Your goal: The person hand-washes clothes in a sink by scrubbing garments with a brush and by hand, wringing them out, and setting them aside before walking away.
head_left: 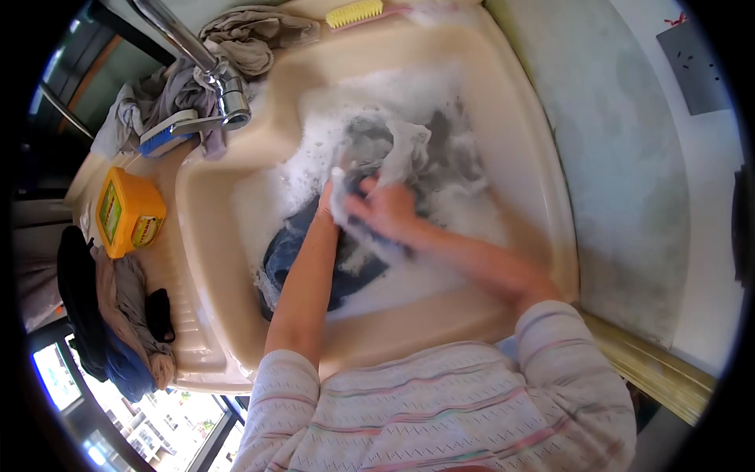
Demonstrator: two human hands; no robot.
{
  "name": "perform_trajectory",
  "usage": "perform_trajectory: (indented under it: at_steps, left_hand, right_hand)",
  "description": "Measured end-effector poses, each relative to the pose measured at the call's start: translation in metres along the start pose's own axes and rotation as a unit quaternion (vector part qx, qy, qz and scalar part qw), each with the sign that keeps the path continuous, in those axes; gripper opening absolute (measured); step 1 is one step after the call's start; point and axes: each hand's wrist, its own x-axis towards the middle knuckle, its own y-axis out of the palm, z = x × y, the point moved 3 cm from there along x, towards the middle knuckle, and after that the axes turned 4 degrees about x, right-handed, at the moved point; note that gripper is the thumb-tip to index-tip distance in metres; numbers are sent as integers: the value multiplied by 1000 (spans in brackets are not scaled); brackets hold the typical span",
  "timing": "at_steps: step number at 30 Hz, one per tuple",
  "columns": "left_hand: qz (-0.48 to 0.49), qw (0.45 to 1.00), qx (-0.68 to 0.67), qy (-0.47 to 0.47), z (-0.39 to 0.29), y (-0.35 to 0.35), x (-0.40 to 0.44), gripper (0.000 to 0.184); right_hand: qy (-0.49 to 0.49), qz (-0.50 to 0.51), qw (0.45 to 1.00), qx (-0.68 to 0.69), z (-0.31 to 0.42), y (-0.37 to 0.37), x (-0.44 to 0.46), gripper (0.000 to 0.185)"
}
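A soapy grey garment (409, 145) is bunched up in the foamy water of the beige sink (185, 204). My left hand (326, 200) grips the garment's near side; wet cloth and suds hide most of its fingers. From the right, my right hand (387, 211) presses curled fingers into the same cloth, close beside the left, slightly blurred. Under my left forearm a dark blue garment (291, 248) lies partly in the water.
A chrome faucet (230, 94) reaches over the sink's upper left. Around the rim are crumpled grey clothes (252, 35), a yellow brush (354, 13), a blue brush (165, 135) and a yellow tub (135, 208). Dark clothes (82, 307) hang over the left edge.
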Motion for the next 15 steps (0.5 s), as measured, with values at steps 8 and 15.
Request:
perform_trajectory:
  at_steps: [8,15]
  left_hand:
    - [-255,966,21,-35,18,15,-27,46]
    - [-54,788,610,71,-100,78,-87,70]
  right_hand:
    - [-25,-87,994,-61,-19,32,56,21]
    - [109,-69,982,-135,-93,-78,58,37]
